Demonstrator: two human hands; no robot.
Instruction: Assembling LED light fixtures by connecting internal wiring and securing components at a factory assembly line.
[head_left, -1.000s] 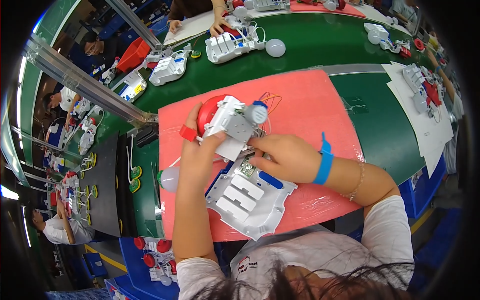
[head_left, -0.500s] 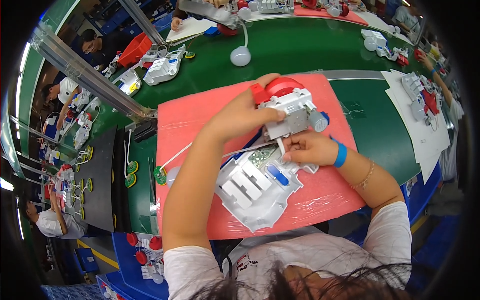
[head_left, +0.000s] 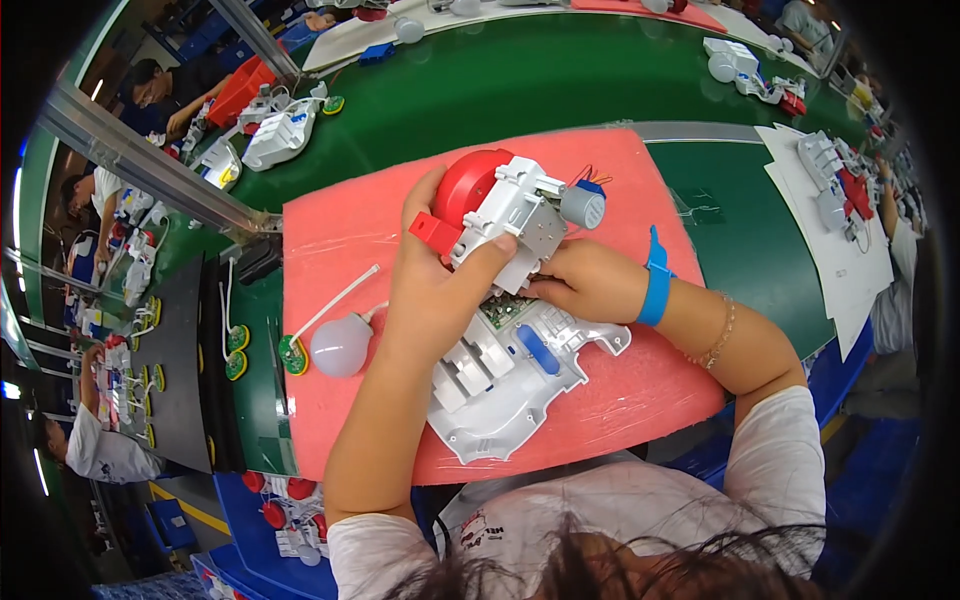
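Note:
My left hand (head_left: 430,285) is wrapped round a white plastic assembly (head_left: 520,205) with a red round part (head_left: 470,185) and a grey cylindrical motor (head_left: 582,207); it is held tilted above the foam mat. My right hand (head_left: 595,283) is curled at the underside of this assembly. Its fingertips are partly hidden, so what they pinch cannot be seen. Below both hands lies an opened white housing half (head_left: 510,390), with a green circuit board (head_left: 503,308) and a blue oval piece (head_left: 540,350) in it. Beside my left forearm rest a frosted bulb (head_left: 340,346) and a small round green board (head_left: 293,355) with a white cable.
The pink foam mat (head_left: 340,240) lies on a green bench. Further round green boards (head_left: 237,352) sit at the left by a black mat (head_left: 175,350). White sheets (head_left: 845,240) carry another assembly at the right. A metal post (head_left: 150,170) rises at the left; co-workers sit beyond.
My left hand has moved left and tilted the assembly. My right fingers have gone up from the white cable near the housing to under the assembly. The bulb now shows fully.

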